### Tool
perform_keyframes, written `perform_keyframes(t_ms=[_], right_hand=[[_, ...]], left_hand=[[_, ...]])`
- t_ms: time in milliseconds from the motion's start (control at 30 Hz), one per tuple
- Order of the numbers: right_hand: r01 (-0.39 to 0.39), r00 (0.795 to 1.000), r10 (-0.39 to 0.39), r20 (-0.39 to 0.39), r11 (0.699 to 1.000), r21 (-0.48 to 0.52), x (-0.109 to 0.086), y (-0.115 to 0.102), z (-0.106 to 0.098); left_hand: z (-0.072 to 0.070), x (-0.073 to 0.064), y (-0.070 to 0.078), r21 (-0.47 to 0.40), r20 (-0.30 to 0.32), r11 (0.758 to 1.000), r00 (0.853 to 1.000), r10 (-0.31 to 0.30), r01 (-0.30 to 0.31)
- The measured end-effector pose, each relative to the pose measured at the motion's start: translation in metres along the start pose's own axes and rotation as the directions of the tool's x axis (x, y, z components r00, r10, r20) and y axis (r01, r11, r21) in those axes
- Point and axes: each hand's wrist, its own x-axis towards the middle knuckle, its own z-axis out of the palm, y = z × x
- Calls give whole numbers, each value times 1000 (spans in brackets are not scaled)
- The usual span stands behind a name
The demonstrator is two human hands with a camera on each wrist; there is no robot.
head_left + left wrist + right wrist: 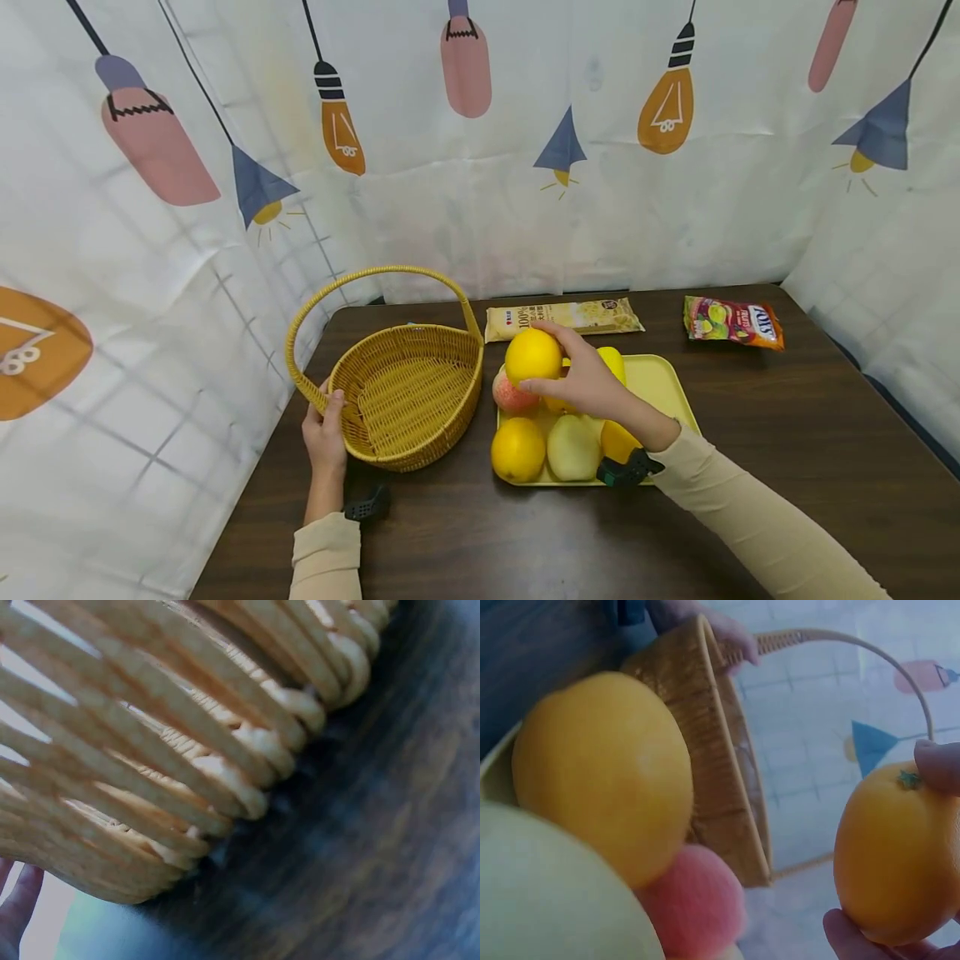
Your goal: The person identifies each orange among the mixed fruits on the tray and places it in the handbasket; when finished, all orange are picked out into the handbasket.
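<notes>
Tabletop point(480, 542) in dark wood; on it a wicker basket point(412, 400), only woven floor showing inside, and a smaller yellow tray point(654, 379). The left hand point(324, 432) grips the basket's rim by the handle's foot; the right hand point(585, 379) has thumb and fingers closed on an orange point(533, 357), above the tray and apart from the basket. Progress looks slight: one fruit raised, while a pale green fruit point(573, 448), another orange-coloured fruit point(518, 450) and a peach point(513, 395) are left on the tray
</notes>
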Motion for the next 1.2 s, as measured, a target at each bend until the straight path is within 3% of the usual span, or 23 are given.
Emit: perform_keyframes(t_ms=[267, 533, 700, 900, 1200], right_hand=[[5, 995, -11, 97, 998, 61, 11, -7, 36], [-10, 994, -5, 111, 991, 136, 22, -16, 65], [-7, 995, -6, 104, 993, 118, 31, -14, 82], [13, 988, -35, 154, 990, 141, 37, -9, 103], [43, 985, -58, 160, 994, 96, 53, -12, 128]], left_hand=[[1, -2, 1, 7, -10, 1000, 1000, 6, -6], [2, -1, 2, 0, -16, 1000, 1000, 3, -3], [3, 0, 2, -6, -17, 1000, 1000, 0, 0], [1, -2, 0, 40, 5, 999, 1000, 11, -11], [1, 0, 2, 22, 4, 999, 999, 39, -39]])
